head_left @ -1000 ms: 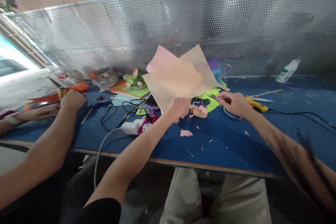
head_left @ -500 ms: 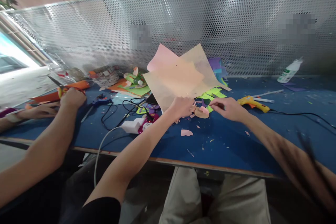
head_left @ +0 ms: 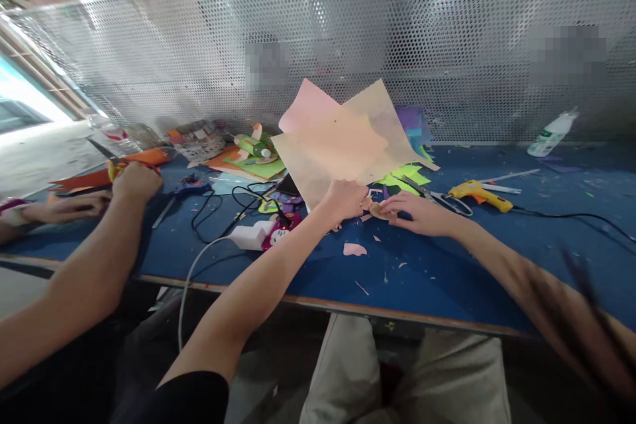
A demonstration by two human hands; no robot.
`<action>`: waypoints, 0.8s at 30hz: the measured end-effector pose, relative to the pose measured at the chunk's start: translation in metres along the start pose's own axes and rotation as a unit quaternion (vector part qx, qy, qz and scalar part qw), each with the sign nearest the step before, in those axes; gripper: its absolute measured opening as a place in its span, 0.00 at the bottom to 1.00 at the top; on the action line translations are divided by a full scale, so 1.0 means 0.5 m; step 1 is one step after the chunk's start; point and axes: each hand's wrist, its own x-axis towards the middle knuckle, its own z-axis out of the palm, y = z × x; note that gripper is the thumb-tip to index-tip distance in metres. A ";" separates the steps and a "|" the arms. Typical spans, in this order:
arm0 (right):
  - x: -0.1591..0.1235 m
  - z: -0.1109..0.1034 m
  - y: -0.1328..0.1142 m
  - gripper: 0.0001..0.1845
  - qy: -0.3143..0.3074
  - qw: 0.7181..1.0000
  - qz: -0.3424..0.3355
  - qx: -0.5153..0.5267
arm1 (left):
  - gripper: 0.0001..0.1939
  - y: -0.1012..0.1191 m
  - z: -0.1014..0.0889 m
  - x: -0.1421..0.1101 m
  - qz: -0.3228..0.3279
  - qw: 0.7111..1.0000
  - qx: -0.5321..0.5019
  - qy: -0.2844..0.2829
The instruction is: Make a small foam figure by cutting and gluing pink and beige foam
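- The left hand (head_left: 346,199) is shut tight on the bottom edge of some thin sheets (head_left: 342,142) and holds them up, fanned out: two tan ones and a pink one behind
- The sheets look soft, flat and smooth, with straight edges and sharp corners
- Just right of that grip, the right hand (head_left: 415,213) lies low on the table (head_left: 427,265), fingers pinching a small round tan cut-out (head_left: 378,210)
- The cutting looks partly done: little pink and tan scraps (head_left: 354,250) lie below the hands, but the big sheets are mostly whole
- Just past the right hand lie shiny scissors (head_left: 431,193), and a yellow glue gun (head_left: 479,193) further right
- Far left of the grip, another person's hand (head_left: 130,180) works on an orange sheet (head_left: 106,172)
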 end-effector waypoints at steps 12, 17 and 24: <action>-0.001 -0.005 -0.005 0.21 -0.016 1.000 0.022 0.013 | 0.17 -0.020 0.006 -0.005 -0.015 0.999 -0.036 -0.004; -0.004 -0.005 -0.005 0.21 0.003 0.999 0.021 0.024 | 0.21 -0.032 -0.006 -0.015 -0.022 0.998 -0.033 -0.053; -0.001 -0.007 -0.006 0.22 0.000 0.999 0.025 0.030 | 0.17 -0.053 -0.024 -0.007 -0.070 0.992 -0.009 0.108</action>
